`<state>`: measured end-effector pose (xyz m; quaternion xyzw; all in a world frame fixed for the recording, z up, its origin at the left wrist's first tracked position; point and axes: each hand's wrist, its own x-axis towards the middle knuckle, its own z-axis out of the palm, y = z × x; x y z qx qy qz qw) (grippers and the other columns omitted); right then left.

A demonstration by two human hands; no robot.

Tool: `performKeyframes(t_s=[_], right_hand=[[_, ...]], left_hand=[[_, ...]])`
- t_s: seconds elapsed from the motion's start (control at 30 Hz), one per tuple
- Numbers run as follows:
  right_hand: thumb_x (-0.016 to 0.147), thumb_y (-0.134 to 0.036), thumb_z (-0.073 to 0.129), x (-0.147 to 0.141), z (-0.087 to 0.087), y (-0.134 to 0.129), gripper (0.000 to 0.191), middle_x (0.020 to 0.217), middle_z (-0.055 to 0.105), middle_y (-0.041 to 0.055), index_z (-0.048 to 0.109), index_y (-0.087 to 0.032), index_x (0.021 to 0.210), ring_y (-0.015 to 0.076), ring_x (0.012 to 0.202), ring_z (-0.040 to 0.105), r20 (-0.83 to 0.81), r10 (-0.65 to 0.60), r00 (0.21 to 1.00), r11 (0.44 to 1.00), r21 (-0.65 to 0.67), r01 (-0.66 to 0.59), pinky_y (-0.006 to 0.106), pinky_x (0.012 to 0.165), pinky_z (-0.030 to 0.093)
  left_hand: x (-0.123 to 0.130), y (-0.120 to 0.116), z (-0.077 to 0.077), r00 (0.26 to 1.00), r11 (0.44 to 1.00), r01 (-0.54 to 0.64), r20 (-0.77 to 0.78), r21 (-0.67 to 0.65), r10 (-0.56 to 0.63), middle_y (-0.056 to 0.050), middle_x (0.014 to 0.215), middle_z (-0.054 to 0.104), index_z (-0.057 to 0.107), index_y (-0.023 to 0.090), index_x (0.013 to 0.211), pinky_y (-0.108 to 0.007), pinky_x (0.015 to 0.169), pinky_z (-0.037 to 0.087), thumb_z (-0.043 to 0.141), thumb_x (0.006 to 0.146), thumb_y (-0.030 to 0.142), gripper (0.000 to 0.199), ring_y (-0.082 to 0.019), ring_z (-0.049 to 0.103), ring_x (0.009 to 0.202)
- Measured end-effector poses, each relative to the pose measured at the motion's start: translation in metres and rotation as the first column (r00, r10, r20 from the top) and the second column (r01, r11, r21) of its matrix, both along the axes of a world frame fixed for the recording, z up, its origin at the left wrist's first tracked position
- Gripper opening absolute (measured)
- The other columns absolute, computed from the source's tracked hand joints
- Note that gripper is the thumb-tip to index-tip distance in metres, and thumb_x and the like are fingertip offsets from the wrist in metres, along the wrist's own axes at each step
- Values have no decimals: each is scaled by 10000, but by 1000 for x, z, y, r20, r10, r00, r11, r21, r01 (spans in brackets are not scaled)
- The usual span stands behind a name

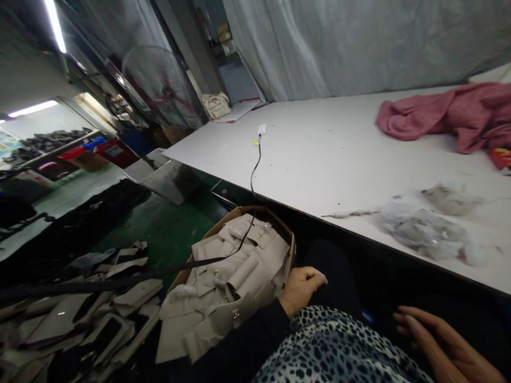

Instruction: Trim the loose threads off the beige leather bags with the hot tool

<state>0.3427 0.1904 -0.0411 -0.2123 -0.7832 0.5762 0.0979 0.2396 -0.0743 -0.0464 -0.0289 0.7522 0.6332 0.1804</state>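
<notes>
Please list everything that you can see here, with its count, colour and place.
Table: one, white, centre to right
Device: one, white, far part of table
Cable: one, black, from device across box
Cloth: one heap, dusty red, table's right
Packet: one, red, by cloth
Plastic-wrapped bundles: count unclear, clear and greyish, table's near right
Cardboard box: one, brown, beside table
Boxed pieces: many, beige, filling box
Loose pieces: many, beige, lower left
Tub: at least one, pale, beyond box
Fan: one, reddish centre, upper left
Curtain: grey, behind table
Floor: green, left
Patterned garment: one, black-spotted, bottom centre
Left hand: one, bare, beside box
Right hand: one, bare, lower right, blurred
</notes>
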Motion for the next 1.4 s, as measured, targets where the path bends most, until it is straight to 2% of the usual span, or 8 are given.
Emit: performKeyframes(t_s=[0.27,0.43,0.57,0.67,0.77,0.9,1.1,1.4], right_hand=[[675,-764,758,-1,22,-4,651,971,810,116,806,-211,1014,277,828,802,125,147,981,989,-47,-142,228,738,654],[712,-762,731,-5,37,-14,647,997,812,98,799,-207,1037,243,861,801,171,197,965,980,-40,-193,164,759,629],[751,-733,718,0,38,-15,607,1000,808,96,790,-201,1033,237,870,798,163,217,962,976,-16,-218,175,782,633],[784,-722,693,4,34,-14,593,994,806,86,776,-205,1064,226,892,793,157,216,964,976,5,-219,172,788,629],[810,-714,670,5,31,-14,583,979,804,82,768,-206,1078,221,908,788,163,226,960,972,24,-233,173,793,626],[813,-714,664,7,30,-14,577,981,804,85,768,-207,1069,228,917,787,172,237,956,969,32,-245,195,818,628],[816,-715,662,6,27,-13,575,975,804,94,772,-205,1057,248,899,787,168,245,955,966,36,-255,243,820,642],[843,-695,664,7,16,-10,564,1017,800,98,761,-204,1102,243,920,782,165,272,948,962,-37,-269,248,825,640]], left_hand=[[3,-37,-18,988,972,-147,-69,-186,137,16,569,516,734,144,764,-259,580,355,549,897,582,493,-137,471,565],[-27,-65,-30,991,897,-71,-136,-436,12,-25,616,591,668,158,698,-271,657,443,349,989,645,651,-173,580,637],[-45,-95,-49,969,721,64,-129,-690,-210,-119,1036,743,749,159,983,-377,982,465,587,930,400,295,-278,653,1071],[-46,-112,-66,922,549,154,-82,-821,-380,-177,1460,588,648,142,1313,-489,1210,273,757,753,225,576,-355,451,1411],[-41,-114,-79,861,397,217,-16,-892,-508,-199,1598,442,566,109,1416,-528,1262,148,793,711,192,746,-386,315,1512],[-34,-105,-88,809,238,237,55,-942,-586,-227,1502,519,615,69,1335,-533,1214,249,733,823,250,555,-389,377,1466],[-24,-123,-81,740,66,315,201,-947,-642,-90,1084,708,714,138,1006,-471,1002,475,662,955,392,265,-261,633,1107],[-11,-138,-60,670,33,241,142,-970,-728,-194,919,742,803,90,880,-473,950,452,657,952,392,343,-331,672,1023]])
